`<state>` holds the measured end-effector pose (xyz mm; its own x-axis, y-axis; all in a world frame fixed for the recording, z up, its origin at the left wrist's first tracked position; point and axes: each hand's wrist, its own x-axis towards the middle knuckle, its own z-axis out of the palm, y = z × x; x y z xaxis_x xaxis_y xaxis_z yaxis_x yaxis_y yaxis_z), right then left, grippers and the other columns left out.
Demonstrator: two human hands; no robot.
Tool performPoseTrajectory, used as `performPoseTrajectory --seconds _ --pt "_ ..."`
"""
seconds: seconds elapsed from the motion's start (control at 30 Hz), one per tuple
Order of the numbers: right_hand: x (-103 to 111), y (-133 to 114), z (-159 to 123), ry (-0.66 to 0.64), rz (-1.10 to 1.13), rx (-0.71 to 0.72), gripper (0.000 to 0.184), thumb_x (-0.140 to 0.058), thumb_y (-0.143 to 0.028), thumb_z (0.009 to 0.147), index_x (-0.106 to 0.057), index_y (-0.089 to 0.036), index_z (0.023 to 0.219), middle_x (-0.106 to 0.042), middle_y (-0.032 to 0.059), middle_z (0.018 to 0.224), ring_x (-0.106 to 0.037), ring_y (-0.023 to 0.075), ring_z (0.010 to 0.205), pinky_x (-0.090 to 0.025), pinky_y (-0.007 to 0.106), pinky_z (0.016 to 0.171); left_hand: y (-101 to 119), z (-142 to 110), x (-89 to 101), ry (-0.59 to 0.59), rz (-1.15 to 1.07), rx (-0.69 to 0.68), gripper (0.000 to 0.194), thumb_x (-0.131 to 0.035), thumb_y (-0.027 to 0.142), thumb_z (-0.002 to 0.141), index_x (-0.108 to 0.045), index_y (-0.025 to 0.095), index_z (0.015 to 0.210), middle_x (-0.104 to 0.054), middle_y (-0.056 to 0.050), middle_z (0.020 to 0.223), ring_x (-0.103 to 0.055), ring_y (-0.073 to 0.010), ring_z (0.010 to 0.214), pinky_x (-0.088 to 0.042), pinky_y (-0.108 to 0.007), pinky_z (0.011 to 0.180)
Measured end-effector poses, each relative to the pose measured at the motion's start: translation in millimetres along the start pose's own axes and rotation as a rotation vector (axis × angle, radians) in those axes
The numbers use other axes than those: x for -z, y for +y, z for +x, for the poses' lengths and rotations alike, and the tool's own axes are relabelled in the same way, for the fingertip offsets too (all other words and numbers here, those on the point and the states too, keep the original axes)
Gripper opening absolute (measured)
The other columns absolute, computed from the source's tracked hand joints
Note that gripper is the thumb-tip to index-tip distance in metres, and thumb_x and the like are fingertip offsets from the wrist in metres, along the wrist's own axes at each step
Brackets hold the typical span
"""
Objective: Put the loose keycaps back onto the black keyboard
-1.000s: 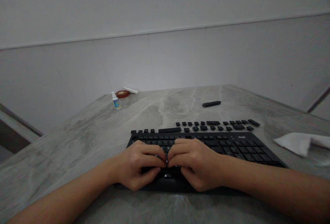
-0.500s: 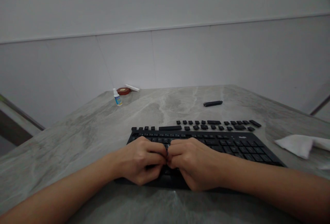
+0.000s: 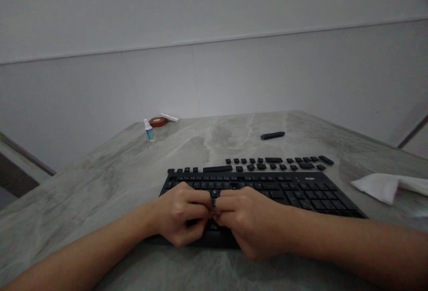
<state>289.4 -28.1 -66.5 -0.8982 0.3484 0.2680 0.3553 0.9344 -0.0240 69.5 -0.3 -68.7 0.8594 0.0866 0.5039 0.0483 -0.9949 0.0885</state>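
A black keyboard [image 3: 314, 176] lies flat on the table, its lower middle covered by both hands. My left hand [image 3: 187, 214] is closed, with thumb and fingers bent down at the middle keys. My right hand [image 3: 245, 219] is closed too, its fingertips nearly meeting those of the left over the same keys. Whatever the fingertips pinch is too small and hidden to make out. Behind the keyboard, several loose black keycaps [image 3: 261, 166] lie in rows, among them a long one like a space bar [image 3: 217, 169].
A dark, slim tool [image 3: 272, 135] lies farther back on the marbled table [image 3: 110, 179]. A small spray bottle [image 3: 150, 131] stands at the back left beside a round reddish-brown object [image 3: 158, 122] and a white strip [image 3: 169, 117]. A white cloth [image 3: 377, 187] lies at right.
My view has shifted slightly, moving the scene a little to the left. Both hands stay closed at the middle keys, with a slightly wider gap between their upper fingers.
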Motion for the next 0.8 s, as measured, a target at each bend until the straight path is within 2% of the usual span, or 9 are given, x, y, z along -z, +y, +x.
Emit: performPoseTrajectory --seconds 0.13,0.27,0.37,0.5,0.63,0.73,0.8 --pt "-2 7 -3 0.107 0.097 0.05 0.029 -0.055 -0.005 0.067 -0.074 -0.015 0.087 -0.073 0.0021 0.082 -0.06 0.0166 0.072 -0.051 0.029 0.068 1 0 2.5 0.015 -0.023 0.004 0.021 -0.047 0.005 0.081 -0.064 0.016 0.088 -0.07 -0.007 0.08 -0.065 -0.0149 0.061 -0.046 -0.025 0.048" --pt "6 19 -2 0.217 0.115 0.045 0.028 -0.051 -0.004 0.066 -0.072 -0.017 0.079 -0.072 0.0017 0.076 -0.056 0.0161 0.066 -0.049 0.029 0.064 1 -2 3.4 0.058 0.002 0.075 0.019 -0.046 0.006 0.084 -0.063 0.015 0.086 -0.068 -0.007 0.079 -0.066 -0.0159 0.064 -0.048 -0.025 0.051" --pt "25 39 4 0.202 0.076 -0.042 0.028 -0.051 -0.004 0.068 -0.074 -0.017 0.077 -0.072 0.0032 0.075 -0.059 0.0171 0.07 -0.049 0.03 0.068 0 -4 0.9 0.097 0.043 0.147 0.017 -0.047 0.008 0.085 -0.063 0.015 0.084 -0.067 -0.006 0.08 -0.065 -0.016 0.064 -0.047 -0.026 0.051" --pt "43 80 15 0.177 -0.017 -0.266 0.025 -0.057 -0.005 0.072 -0.077 -0.018 0.08 -0.075 0.0037 0.08 -0.065 0.0174 0.077 -0.048 0.03 0.075 -2 -4 -1.1 0.097 0.039 0.156 0.016 -0.048 0.008 0.086 -0.062 0.015 0.085 -0.066 -0.006 0.081 -0.064 -0.0154 0.065 -0.046 -0.025 0.052" --pt "23 110 16 0.334 -0.085 -0.453 0.024 -0.056 -0.005 0.08 -0.076 -0.013 0.09 -0.076 0.0103 0.091 -0.065 0.0209 0.088 -0.048 0.035 0.083 -1 -2 0.0 0.04 0.041 0.128 0.018 -0.047 0.007 0.088 -0.063 0.014 0.088 -0.066 -0.006 0.083 -0.064 -0.0153 0.066 -0.046 -0.026 0.053" --pt "3 113 11 0.351 -0.095 -0.509 0.02 -0.059 -0.007 0.08 -0.076 -0.013 0.091 -0.076 0.0097 0.091 -0.064 0.0216 0.09 -0.048 0.035 0.084 -1 -2 -0.1 0.031 0.041 0.13 0.018 -0.047 0.007 0.088 -0.063 0.015 0.091 -0.066 -0.007 0.085 -0.063 -0.0154 0.067 -0.046 -0.026 0.053" --pt "-3 112 8 0.324 -0.095 -0.523 0.02 -0.06 -0.008 0.081 -0.076 -0.014 0.091 -0.076 0.0083 0.092 -0.064 0.0216 0.092 -0.048 0.035 0.086 -1 -3 -0.6 0.032 0.045 0.133 0.018 -0.048 0.007 0.088 -0.063 0.015 0.091 -0.066 -0.006 0.086 -0.063 -0.0154 0.067 -0.046 -0.026 0.053"
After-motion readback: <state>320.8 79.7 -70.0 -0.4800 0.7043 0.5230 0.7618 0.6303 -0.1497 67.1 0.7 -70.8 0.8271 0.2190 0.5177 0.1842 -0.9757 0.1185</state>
